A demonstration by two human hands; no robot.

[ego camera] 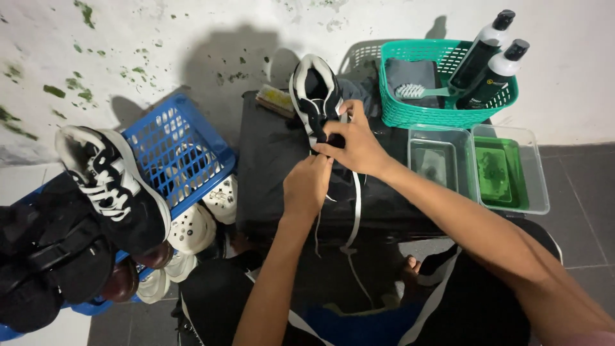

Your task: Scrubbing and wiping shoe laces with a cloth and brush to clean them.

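A black-and-white sneaker (315, 96) is held on a black mat (269, 166), toe pointing away from the person, and both hands are gathered at its lacing. The right hand (359, 141) is closed in a pinch over the tongue area, thumb and forefinger pressed on what appears to be the lace; the left hand (307, 186), just below and touching it, is curled shut as well, though what its fingers grip is hidden by its own back. A white lace (354, 211) hangs loose beneath the hands, down past the near edge of the mat.

Beyond the right hand and to its outer side, a green basket (410, 115) is seen, holding a brush (419, 91) and two dark bottles with white shoulders (490, 61). Nearer that hand's wrist, two clear tubs (477, 168) stand side by side (the outer one shows green inside; liquid cannot be confirmed). A small yellow-backed brush (275, 99) lies just beyond the left hand. Well off to the left hand's outer side, a blue crate (182, 154) is stacked with shoes, a second black-and-white sneaker (112, 186) uppermost.

As for risks, a judgement only: the dangling lace could be caught under a forearm or knee and be tugged out of the pinch. The right forearm passes close by the tubs, so a wide sweep could knock them. The shoe, steadied only by the two hands, could tip if either grip is loosened.
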